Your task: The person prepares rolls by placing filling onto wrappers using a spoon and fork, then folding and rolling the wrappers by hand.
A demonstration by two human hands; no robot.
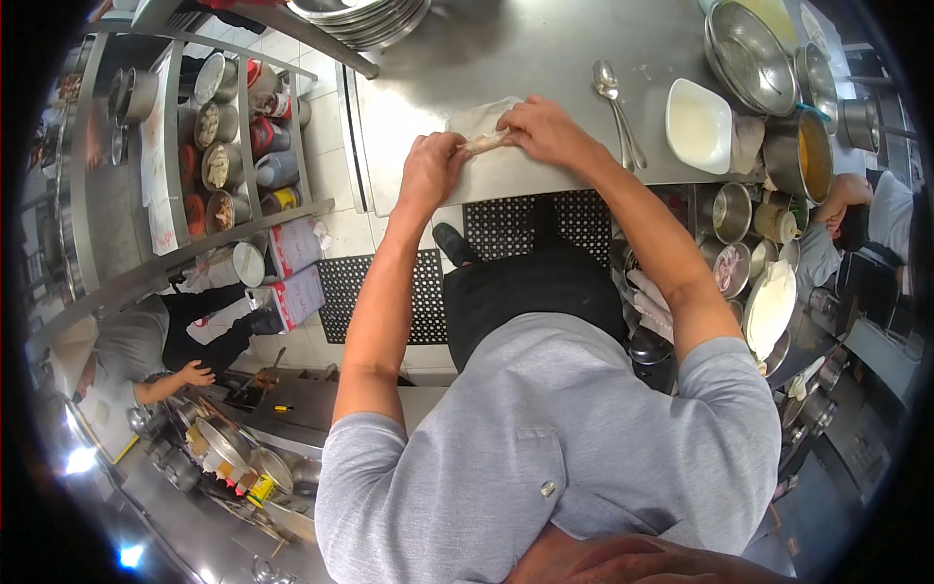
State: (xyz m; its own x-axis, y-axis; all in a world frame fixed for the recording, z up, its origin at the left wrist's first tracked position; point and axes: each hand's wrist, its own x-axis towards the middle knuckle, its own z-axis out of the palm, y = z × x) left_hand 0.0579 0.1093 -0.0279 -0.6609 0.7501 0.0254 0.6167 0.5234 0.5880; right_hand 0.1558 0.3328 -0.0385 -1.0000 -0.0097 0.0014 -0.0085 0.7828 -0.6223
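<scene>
On the steel worktop (545,58) lies a thin, whitish, partly see-through food wrapper (484,119), its near edge rolled into a narrow tube. My left hand (435,167) pinches the left end of this roll with fingers closed. At the other end, my right hand (545,129) has its fingertips closed on the roll, the thumb on the near side. What is inside the roll is mostly hidden. Two metal spoons (620,112) lie to the right of my right hand, and beyond them stands a white square bowl (699,127).
Stacked metal plates (375,24) stand at the far left of the worktop. Strainers (747,54) and a pot of orange liquid (808,156) crowd the right end. Shelves with containers (219,165) are at left. One co-worker (136,350) is at left, another (866,219) at right.
</scene>
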